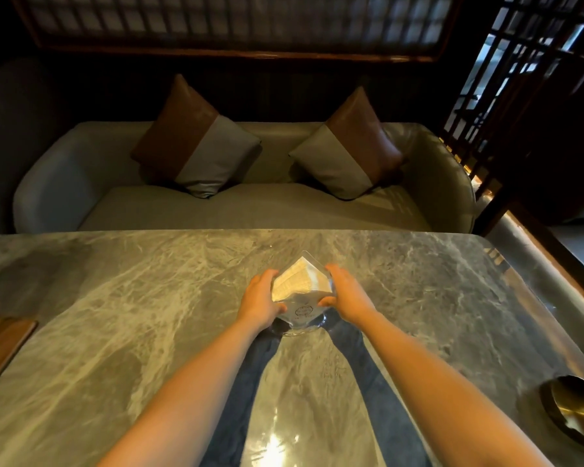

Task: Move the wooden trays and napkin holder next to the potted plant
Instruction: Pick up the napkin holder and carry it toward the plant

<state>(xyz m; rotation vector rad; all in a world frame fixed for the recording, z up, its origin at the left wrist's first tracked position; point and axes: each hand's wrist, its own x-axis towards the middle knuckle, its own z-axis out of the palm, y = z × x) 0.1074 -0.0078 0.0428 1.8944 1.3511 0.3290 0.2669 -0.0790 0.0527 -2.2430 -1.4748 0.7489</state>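
Both hands, left hand (262,298) and right hand (346,293), clamp the clear napkin holder (302,291) mid-table (115,298), a wooden tray (0,345) at nine o'clock; smooth plastic could slip, I'd judge, spilling napkins.

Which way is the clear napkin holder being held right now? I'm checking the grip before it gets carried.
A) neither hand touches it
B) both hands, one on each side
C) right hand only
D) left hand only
B: the left hand and right hand press opposite sides of the napkin holder.
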